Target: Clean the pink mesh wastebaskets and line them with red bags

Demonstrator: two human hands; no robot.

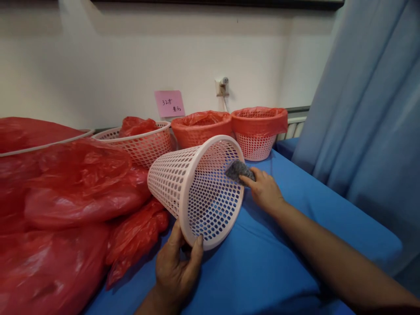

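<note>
A pale pink perforated plastic wastebasket (172, 173) lies tilted on its side, its round mouth turned toward me and to the right. My left hand (179, 262) grips the lower rim, thumb inside and fingers outside. In my right hand (264, 188) is a dark grey cloth (239, 171), pinched between thumb and fingers at the right side of the basket's mouth. Part of the cloth overlaps the opening; whether it touches the inner wall I cannot tell. Nothing lies inside the basket that I can see.
Red plastic bags (75, 192) heap up on the left. Behind stand a basket (144, 146) with a red bag and two red-lined baskets (201, 127) (257, 131). A blue sheet (278, 262) covers the surface. A blue curtain (367, 109) hangs right; a wall socket (222, 88) is behind.
</note>
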